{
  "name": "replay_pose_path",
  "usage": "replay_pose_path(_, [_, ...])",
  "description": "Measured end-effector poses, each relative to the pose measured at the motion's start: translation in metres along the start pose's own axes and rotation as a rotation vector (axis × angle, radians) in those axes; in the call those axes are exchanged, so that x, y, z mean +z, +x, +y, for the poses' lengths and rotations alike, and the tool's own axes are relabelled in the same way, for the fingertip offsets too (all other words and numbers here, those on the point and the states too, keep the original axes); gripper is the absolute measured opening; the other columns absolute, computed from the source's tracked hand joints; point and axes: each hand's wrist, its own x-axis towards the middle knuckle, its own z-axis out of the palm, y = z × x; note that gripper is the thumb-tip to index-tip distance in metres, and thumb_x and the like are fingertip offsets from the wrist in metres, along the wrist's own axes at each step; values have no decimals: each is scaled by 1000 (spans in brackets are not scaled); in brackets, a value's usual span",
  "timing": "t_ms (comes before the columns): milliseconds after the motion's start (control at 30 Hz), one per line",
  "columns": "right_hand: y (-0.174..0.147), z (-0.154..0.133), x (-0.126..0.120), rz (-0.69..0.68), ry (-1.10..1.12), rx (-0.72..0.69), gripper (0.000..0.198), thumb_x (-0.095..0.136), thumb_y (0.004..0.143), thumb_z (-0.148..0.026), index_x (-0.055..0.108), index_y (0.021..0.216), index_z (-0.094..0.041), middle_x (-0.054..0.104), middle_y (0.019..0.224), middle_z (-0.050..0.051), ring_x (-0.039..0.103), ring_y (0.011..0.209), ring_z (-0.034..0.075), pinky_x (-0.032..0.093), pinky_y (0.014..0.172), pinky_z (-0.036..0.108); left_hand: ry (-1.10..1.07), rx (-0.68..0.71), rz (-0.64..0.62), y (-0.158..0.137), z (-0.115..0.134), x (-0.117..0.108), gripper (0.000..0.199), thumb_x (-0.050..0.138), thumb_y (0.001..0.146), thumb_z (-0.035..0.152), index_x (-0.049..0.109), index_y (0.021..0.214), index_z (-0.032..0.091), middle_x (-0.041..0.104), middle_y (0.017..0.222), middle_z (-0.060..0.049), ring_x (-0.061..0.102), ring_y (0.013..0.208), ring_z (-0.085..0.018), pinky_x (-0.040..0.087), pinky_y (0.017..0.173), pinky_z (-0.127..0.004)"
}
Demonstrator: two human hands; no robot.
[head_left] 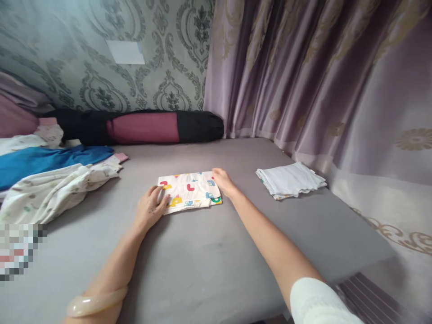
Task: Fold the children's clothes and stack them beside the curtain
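Observation:
A folded piece of white printed cloth (197, 191), with red, yellow and blue figures, lies flat on the grey sheet in front of me. It looks like a small garment, though its exact kind is hidden by the folds. My left hand (150, 208) grips its left edge, fingers bent over the top. At the far right corner, my right hand (222, 182) is closed on the edge, its fingertips partly hidden. Layers show along the near side, with a bit of yellow and green at the near right corner.
A folded white stack of cloth (292, 180) sits to the right. Loose clothes, including a blue piece (67, 159) and a printed white one (64, 186), are heaped at left. A black and maroon bolster (141, 128) lies along the wall; a curtain (303, 81) borders the right.

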Motion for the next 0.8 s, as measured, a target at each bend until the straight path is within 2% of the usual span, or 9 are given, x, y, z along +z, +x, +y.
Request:
replay_pose_path(33, [3, 4, -8, 0, -2, 39, 33, 38, 96, -24, 64, 115, -17, 72, 106, 7, 68, 87, 12, 52, 74, 20, -3, -47, 33, 4, -2, -1, 53, 39, 90, 46, 60, 128, 14, 56, 135, -17, 53, 125, -30, 41, 105, -41])
replay_pose_path(100, [6, 11, -19, -22, -24, 100, 28, 41, 94, -23, 68, 97, -14, 73, 83, 6, 63, 60, 10, 47, 55, 18, 10, -163, 60, 13, -6, -3, 52, 42, 88, 45, 67, 119, 11, 64, 120, -20, 59, 114, -31, 44, 101, -40])
replay_pose_path(200, [8, 19, -25, -70, -79, 152, 21, 52, 87, -21, 67, 74, -14, 63, 58, 1, 50, 43, 8, 35, 43, 18, 38, -303, 42, 25, -8, -9, 47, 46, 86, 46, 74, 106, 13, 69, 102, -21, 61, 106, -37, 47, 93, -45])
replay_pose_path(300, [11, 22, -21, -83, -150, 143, 22, 63, 81, -26, 63, 62, -16, 59, 52, 0, 51, 46, 10, 31, 44, 19, 32, -397, -35, 34, -4, -17, 43, 53, 81, 46, 77, 99, 16, 71, 96, -21, 61, 103, -40, 48, 86, -46])
replay_pose_path(400, [16, 19, -15, -84, -211, 119, 20, 72, 73, -29, 63, 60, -17, 65, 61, 4, 61, 61, 15, 33, 48, 20, -7, -493, -107, 43, 2, -23, 36, 61, 76, 43, 78, 92, 17, 73, 95, -19, 63, 99, -39, 48, 81, -42])
replay_pose_path(533, [19, 11, -8, -98, -256, 105, 10, 74, 65, -20, 65, 62, -17, 72, 75, 9, 67, 79, 21, 37, 54, 21, -32, -582, -112, 50, 11, -29, 24, 68, 68, 37, 77, 81, 18, 74, 89, -18, 66, 92, -37, 47, 71, -38])
replay_pose_path(700, [13, 4, -5, -105, -212, 87, 11, 73, 63, -17, 63, 60, -19, 71, 74, 7, 67, 81, 20, 39, 56, 20, -113, -539, -97, 47, 14, -34, 17, 67, 68, 34, 73, 71, 19, 69, 68, -10, 65, 73, -30, 43, 63, -34])
replay_pose_path(800, [9, 1, -7, -102, -143, 119, 16, 73, 66, -19, 60, 57, -18, 66, 64, 4, 65, 71, 17, 38, 51, 19, -241, -506, -43, 45, 9, -36, 20, 66, 66, 37, 70, 70, 19, 63, 59, -5, 60, 63, -24, 39, 56, -30])
